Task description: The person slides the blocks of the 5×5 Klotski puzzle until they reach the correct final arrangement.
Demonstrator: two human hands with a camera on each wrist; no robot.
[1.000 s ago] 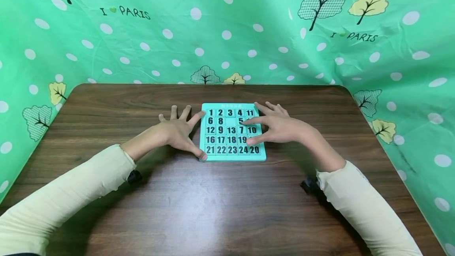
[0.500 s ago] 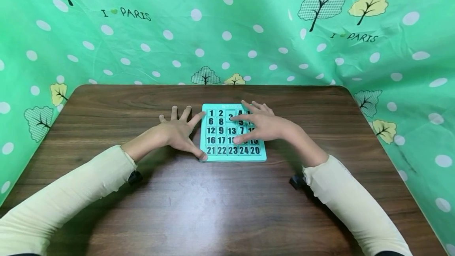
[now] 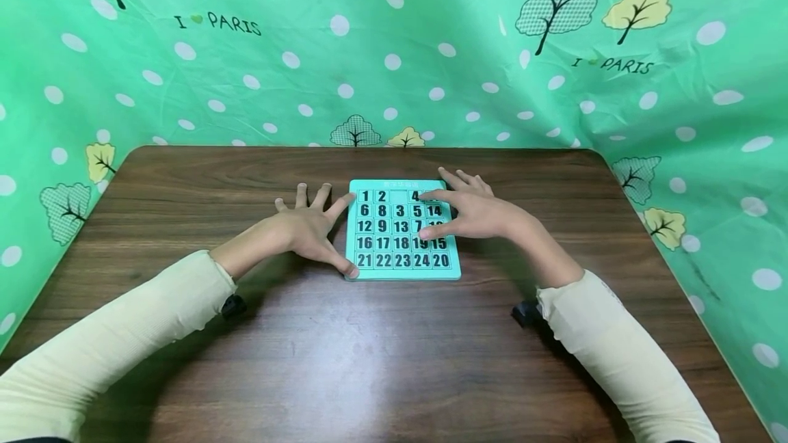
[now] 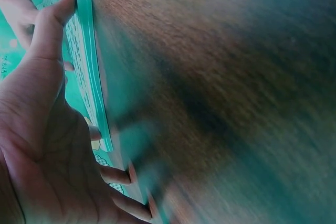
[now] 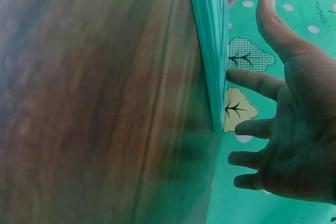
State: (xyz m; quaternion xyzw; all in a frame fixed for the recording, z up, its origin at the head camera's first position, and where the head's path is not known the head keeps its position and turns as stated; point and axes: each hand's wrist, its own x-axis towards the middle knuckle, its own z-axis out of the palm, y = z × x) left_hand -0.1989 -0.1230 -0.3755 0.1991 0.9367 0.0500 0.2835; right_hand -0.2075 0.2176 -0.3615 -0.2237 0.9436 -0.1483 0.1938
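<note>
at left, rests with the left hand [image 3: 308, 231] on the rim of the puzzle [image 3: 403, 274], with fingers spread apart, thumb tip at the near corner, index tip farther up. in the middle, see the puzzle flat on the table [image 3: 431, 354], nearer the far edge, with a gap [image 3: 399, 195] between 2 and 4. looks light, stiff and smooth, so likely to skid if pushed unbraced; best held by the side rims, off the numbers. at right, holds the right hand [image 3: 486, 216] over the right columns, with fingers apart, index tip by the 4 tile [image 3: 415, 196]; hard to tell whether pressing or just above. for room, leaves broad wood at left, more toward the near side, only a narrow strip before the hanging cloth [image 3: 394, 33], broad wood again at right.
</note>
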